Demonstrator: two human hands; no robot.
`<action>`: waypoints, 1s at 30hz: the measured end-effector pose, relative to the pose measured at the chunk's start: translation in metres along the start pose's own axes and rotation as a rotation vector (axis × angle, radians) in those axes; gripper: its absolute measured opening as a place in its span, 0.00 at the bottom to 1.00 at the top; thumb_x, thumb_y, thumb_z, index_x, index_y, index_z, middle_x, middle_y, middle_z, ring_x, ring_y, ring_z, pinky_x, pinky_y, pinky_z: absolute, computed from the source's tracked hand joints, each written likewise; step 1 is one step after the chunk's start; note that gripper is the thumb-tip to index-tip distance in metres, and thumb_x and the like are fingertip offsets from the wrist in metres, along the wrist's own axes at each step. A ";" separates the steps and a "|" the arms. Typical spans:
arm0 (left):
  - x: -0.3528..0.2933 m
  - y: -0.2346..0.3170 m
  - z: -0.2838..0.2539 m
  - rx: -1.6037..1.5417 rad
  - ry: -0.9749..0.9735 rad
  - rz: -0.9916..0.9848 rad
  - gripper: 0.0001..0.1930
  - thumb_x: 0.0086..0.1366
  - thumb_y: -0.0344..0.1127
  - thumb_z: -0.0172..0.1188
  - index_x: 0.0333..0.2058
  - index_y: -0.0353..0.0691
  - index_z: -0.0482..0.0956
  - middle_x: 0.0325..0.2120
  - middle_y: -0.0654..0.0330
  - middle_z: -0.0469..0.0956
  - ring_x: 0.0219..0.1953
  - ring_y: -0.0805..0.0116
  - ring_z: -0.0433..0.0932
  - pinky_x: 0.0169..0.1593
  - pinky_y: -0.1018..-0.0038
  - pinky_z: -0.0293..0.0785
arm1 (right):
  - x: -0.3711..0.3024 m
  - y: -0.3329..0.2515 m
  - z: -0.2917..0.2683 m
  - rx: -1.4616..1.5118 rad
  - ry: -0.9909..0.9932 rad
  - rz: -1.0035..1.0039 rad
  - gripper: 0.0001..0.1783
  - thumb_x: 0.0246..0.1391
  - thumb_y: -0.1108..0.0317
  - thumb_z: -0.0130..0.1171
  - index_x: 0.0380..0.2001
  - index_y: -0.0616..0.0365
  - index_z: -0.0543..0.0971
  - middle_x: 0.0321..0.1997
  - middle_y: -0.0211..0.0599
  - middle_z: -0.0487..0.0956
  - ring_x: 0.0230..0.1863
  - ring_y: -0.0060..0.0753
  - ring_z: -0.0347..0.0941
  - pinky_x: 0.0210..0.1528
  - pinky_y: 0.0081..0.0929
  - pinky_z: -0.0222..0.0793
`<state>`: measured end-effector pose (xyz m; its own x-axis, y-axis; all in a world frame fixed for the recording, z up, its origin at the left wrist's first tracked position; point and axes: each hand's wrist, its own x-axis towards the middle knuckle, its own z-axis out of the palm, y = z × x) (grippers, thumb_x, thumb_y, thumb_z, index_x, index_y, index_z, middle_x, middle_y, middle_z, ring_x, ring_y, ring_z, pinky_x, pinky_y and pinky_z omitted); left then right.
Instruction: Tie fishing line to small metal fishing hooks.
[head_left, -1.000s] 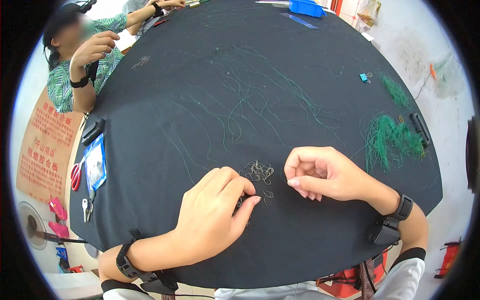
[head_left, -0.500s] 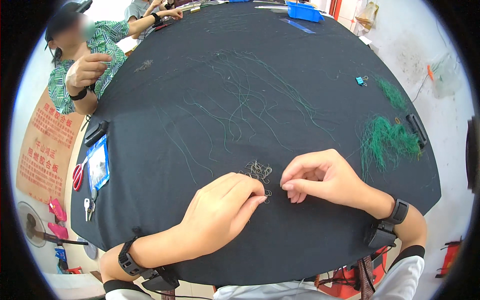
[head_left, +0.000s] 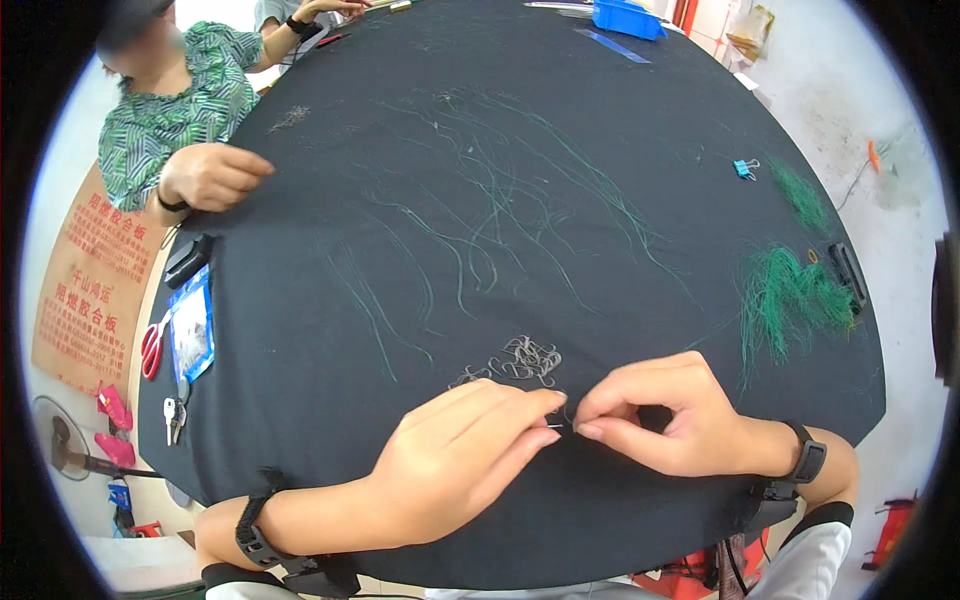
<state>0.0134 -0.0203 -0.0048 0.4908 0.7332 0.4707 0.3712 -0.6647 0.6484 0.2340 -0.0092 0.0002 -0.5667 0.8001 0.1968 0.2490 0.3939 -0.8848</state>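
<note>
Because the piece at your fingertips was so small, the hold called for a light, steady touch. Your left hand (head_left: 455, 440) had thumb and forefinger pinched on a slim metal piece (head_left: 556, 427), probably a small bent hook, with a bright end showing between the tips. Your right hand (head_left: 680, 415) stood just beside it, thumb and forefinger drawn nearly together; a fine curved strand (head_left: 568, 408) showed near those tips, but whether they gripped it could not be told.

The loose pile of hooks (head_left: 525, 358) lay on the black-covered desk (head_left: 620, 530), just beyond your left fingers, and green threads (head_left: 490, 190) were spread farther off, with a tangled green bundle (head_left: 795, 300) to the right.

To do this well, you needed enough of the piece left bare for the other fingers to reach, and a pinch set away from any sharp point. Resting both wrists would have helped keep the tips steady. Your left knuckles were close to the pile, so a careless sweep could have snagged or scattered it.
</note>
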 end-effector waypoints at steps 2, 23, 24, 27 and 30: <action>0.000 -0.002 0.001 0.006 0.009 0.037 0.15 0.52 0.26 0.67 0.40 0.35 0.79 0.25 0.59 0.79 0.24 0.68 0.77 0.28 0.76 0.71 | -0.001 -0.001 0.001 0.017 -0.005 -0.025 0.03 0.50 0.75 0.61 0.30 0.60 0.80 0.23 0.33 0.78 0.17 0.19 0.68 0.19 0.20 0.63; -0.002 -0.005 0.003 -0.028 -0.014 0.090 0.07 0.52 0.24 0.65 0.31 0.35 0.78 0.29 0.56 0.77 0.29 0.60 0.77 0.33 0.70 0.74 | -0.002 -0.002 0.004 -0.039 -0.033 0.073 0.02 0.51 0.73 0.61 0.29 0.58 0.80 0.19 0.30 0.76 0.16 0.17 0.66 0.19 0.19 0.60; -0.003 -0.006 0.003 -0.013 -0.020 0.091 0.07 0.52 0.25 0.65 0.31 0.35 0.78 0.29 0.56 0.77 0.29 0.60 0.77 0.33 0.70 0.74 | -0.003 -0.001 0.005 -0.032 -0.021 0.059 0.02 0.51 0.73 0.61 0.30 0.58 0.80 0.19 0.30 0.76 0.16 0.17 0.67 0.19 0.19 0.60; -0.003 -0.004 0.002 0.020 -0.014 0.089 0.07 0.53 0.25 0.65 0.31 0.35 0.78 0.29 0.56 0.77 0.30 0.60 0.77 0.34 0.70 0.74 | -0.003 0.000 0.006 -0.015 -0.004 0.019 0.02 0.51 0.73 0.61 0.30 0.58 0.80 0.19 0.30 0.77 0.17 0.16 0.67 0.19 0.18 0.60; -0.004 -0.007 0.004 0.019 0.002 0.140 0.06 0.55 0.26 0.61 0.32 0.35 0.75 0.27 0.58 0.73 0.29 0.60 0.75 0.32 0.69 0.73 | -0.002 -0.003 0.005 -0.014 -0.033 -0.005 0.03 0.52 0.73 0.61 0.31 0.58 0.80 0.20 0.30 0.77 0.17 0.16 0.67 0.19 0.18 0.60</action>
<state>0.0117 -0.0186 -0.0135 0.5374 0.6331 0.5571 0.3141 -0.7634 0.5644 0.2305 -0.0140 0.0005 -0.5938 0.7825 0.1872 0.2565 0.4046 -0.8778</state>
